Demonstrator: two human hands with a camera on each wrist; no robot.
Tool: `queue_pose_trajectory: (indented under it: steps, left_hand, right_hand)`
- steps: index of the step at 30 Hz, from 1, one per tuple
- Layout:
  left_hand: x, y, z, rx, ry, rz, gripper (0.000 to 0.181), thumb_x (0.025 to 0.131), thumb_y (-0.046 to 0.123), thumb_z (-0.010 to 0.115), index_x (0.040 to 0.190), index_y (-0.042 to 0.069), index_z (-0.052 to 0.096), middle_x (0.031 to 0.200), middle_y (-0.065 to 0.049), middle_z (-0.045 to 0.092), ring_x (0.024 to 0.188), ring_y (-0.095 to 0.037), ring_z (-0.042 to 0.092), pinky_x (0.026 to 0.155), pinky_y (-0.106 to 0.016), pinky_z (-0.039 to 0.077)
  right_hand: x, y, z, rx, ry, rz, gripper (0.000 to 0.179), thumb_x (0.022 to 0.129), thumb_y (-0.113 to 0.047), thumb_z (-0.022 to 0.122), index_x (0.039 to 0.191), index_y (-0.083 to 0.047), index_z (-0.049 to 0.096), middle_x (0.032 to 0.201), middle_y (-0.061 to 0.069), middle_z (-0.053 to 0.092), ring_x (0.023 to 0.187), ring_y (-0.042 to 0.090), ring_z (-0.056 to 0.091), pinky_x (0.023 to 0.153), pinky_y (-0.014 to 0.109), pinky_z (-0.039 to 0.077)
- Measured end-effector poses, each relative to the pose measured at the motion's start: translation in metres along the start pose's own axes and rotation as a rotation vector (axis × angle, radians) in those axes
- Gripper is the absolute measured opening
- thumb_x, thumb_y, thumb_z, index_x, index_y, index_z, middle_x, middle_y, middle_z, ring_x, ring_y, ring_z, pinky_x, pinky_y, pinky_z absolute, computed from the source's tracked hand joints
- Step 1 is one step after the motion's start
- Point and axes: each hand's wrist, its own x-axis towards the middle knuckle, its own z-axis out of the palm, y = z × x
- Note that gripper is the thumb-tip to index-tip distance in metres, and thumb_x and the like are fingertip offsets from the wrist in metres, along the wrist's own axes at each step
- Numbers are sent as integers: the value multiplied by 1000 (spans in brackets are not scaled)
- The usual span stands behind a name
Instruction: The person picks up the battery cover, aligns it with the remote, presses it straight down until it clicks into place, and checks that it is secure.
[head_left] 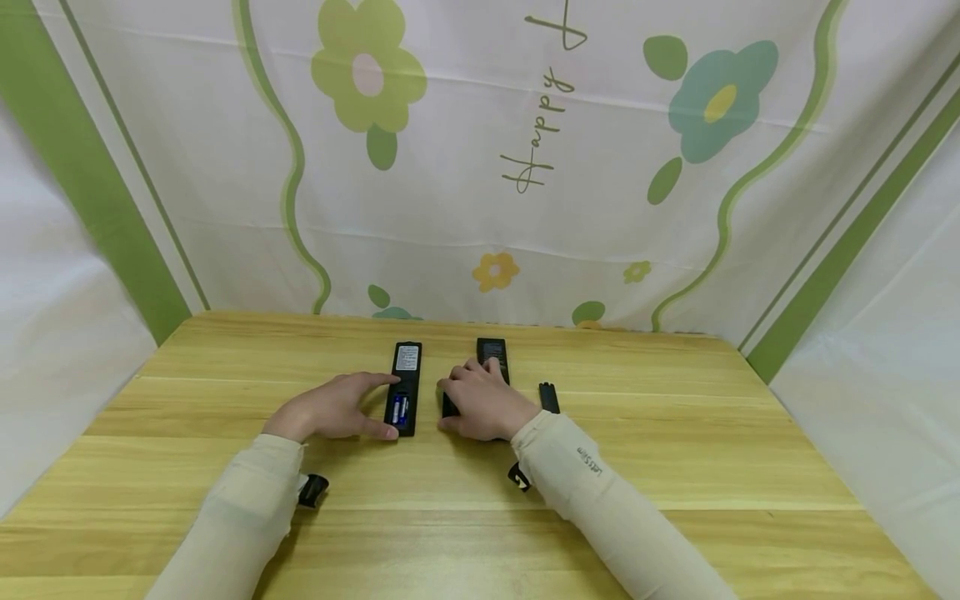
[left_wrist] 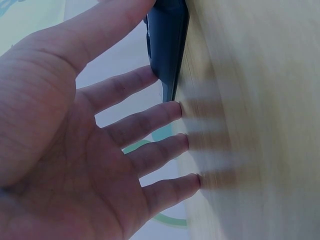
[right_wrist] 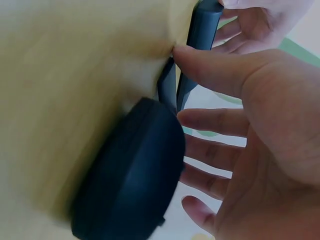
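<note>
In the head view, a black remote control (head_left: pixel 407 383) lies back up, with two blue batteries (head_left: pixel 400 410) in its uncovered compartment. My left hand (head_left: pixel 337 408) touches its left side with thumb and index finger; the other fingers are spread, their tips by the table in the left wrist view. A second black remote control (head_left: pixel 492 348) lies to the right, partly hidden beneath my right hand (head_left: pixel 483 402). Between that hand's thumb and index finger is a small dark piece, apparently a battery cover (right_wrist: pixel 167 84), pinched at its ends. Another slim black cover (head_left: pixel 549 397) lies further right.
The wooden table (head_left: pixel 420 517) runs back to a hanging cloth (head_left: pixel 450 183) printed with flowers. Pale sleeves cover both forearms. Black wrist mounts (head_left: pixel 312 490) stick out near both wrists.
</note>
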Motion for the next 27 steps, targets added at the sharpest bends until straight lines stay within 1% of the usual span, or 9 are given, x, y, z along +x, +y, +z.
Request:
queue_pose_trajectory:
  steps: [8, 13, 16, 20, 22, 27]
  left_hand:
    - [0, 0, 0, -3, 4, 9, 86, 84, 41, 84, 152, 5, 45, 155, -27, 39, 143, -49, 33, 111, -66, 31]
    - [0, 0, 0, -5, 4, 11, 86, 84, 40, 84, 152, 4, 45, 155, -28, 39, 143, -49, 33, 112, -66, 31]
    - [0, 1, 0, -5, 2, 11, 86, 84, 40, 84, 152, 4, 45, 155, -28, 39, 143, -49, 33, 111, -66, 31]
    - [0, 1, 0, -5, 1, 11, 86, 84, 41, 84, 152, 5, 45, 155, -27, 39, 143, -48, 33, 112, -66, 31]
    - [0, 0, 0, -5, 2, 11, 86, 84, 41, 84, 152, 5, 45, 155, -27, 39, 143, -48, 33, 112, -66, 31]
    - [0, 0, 0, -4, 1, 12, 87, 84, 41, 84, 152, 5, 45, 154, -27, 39, 143, -48, 33, 112, -66, 31]
  right_hand:
    - [1, -2, 3, -1, 15, -3, 48, 97, -45, 68, 135, -16, 65, 126, 3, 63, 114, 22, 53, 90, 43, 32]
    - [2, -4, 2, 8, 62, -11, 52, 92, -44, 75, 134, -16, 67, 126, 2, 64, 114, 23, 54, 89, 41, 33]
    - [3, -4, 3, 18, 94, -22, 54, 88, -44, 79, 133, -16, 68, 125, 3, 65, 115, 24, 55, 88, 41, 36]
    - [4, -5, 3, 71, 120, -44, 52, 85, -37, 84, 129, -11, 70, 120, 4, 64, 113, 24, 57, 97, 39, 46]
    - [3, -5, 4, 107, 129, -51, 51, 85, -33, 85, 127, -9, 70, 117, 5, 62, 111, 23, 58, 98, 37, 49]
    - [1, -6, 4, 172, 156, -52, 48, 83, -27, 87, 125, -9, 71, 114, 4, 60, 101, 19, 59, 92, 33, 53]
